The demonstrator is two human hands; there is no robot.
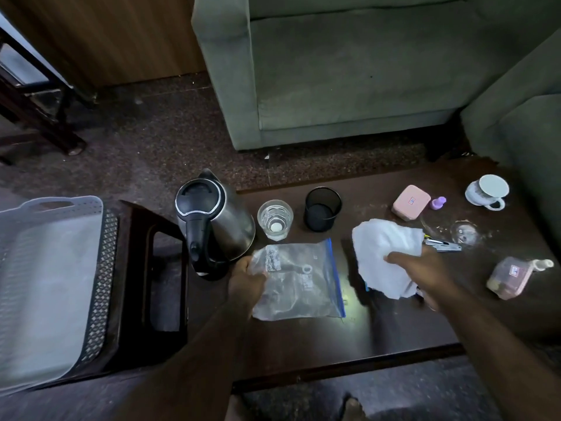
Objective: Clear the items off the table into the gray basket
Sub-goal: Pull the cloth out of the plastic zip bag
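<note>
My left hand (246, 282) grips the left edge of a clear zip bag (299, 281) with a blue seal, lying on the dark wooden table (303, 344). My right hand (425, 271) holds a crumpled white cloth (385, 256) just above the table. The gray basket (45, 287) sits empty on a dark stool at the far left. Still on the table are a steel kettle (217, 223), a glass (275, 219), a black mesh cup (322, 212), a pink case (411, 202), a small purple bottle (438, 202), a white cup (488, 192), a stapler (443, 246) and a pink container (510, 276).
A green sofa (349, 71) stands beyond the table, with another sofa arm (522, 123) at the right. The dark stool (145, 268) under the basket touches the table's left end. Dark furniture legs (39, 117) stand at the far left on the speckled floor.
</note>
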